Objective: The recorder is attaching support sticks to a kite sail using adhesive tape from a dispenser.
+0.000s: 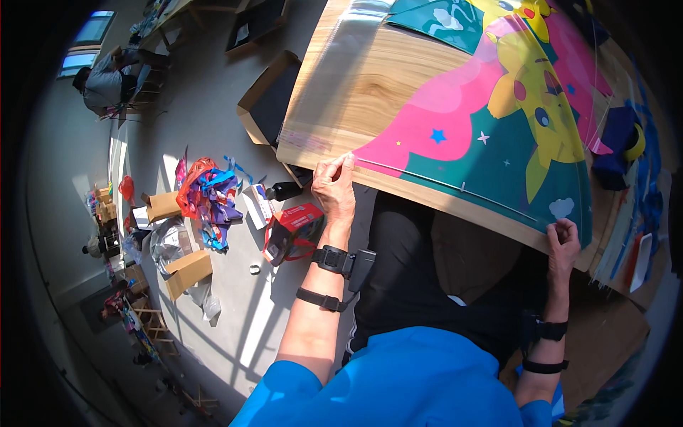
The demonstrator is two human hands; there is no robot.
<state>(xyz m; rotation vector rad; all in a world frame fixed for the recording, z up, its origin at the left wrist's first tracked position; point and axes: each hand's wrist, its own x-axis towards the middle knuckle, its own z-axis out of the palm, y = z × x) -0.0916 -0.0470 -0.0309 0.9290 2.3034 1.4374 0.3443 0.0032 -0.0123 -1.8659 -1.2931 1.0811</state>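
A kite (491, 153) of thin pink and green sheet, printed with a yellow cartoon figure, lies over the near edge of the wooden table (341, 92). Along its near edge runs a thin pale rod (427, 176) with a small fitting partway. My left hand (334, 188) is closed at the kite's left tip, thumb and forefinger pinched on it. At the rod's right end, by the kite's near right corner, my right hand (563, 245) has its fingers pinched on the kite's edge. Whether the rod's ends sit inside the fabric is too small to tell.
Another kite (434, 21) lies at the table's far side. Right of me are a dark blue item (617, 142) and a roll of yellow tape (635, 142). An open cardboard box (267, 99), a red bag (292, 231) and heaped colourful fabric (210, 196) stand on the floor at left.
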